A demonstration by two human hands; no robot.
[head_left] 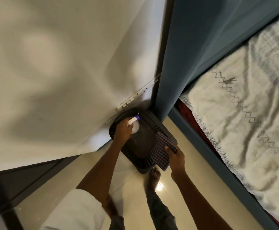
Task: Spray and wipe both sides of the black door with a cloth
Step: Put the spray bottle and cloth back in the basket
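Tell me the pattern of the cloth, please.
The cloth is checked, dark and white, in the head view.

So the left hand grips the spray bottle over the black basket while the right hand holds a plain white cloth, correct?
Not quite. In the head view the cloth in the right hand is dark checked, not plain white. The left hand does grip the spray bottle over the black basket.
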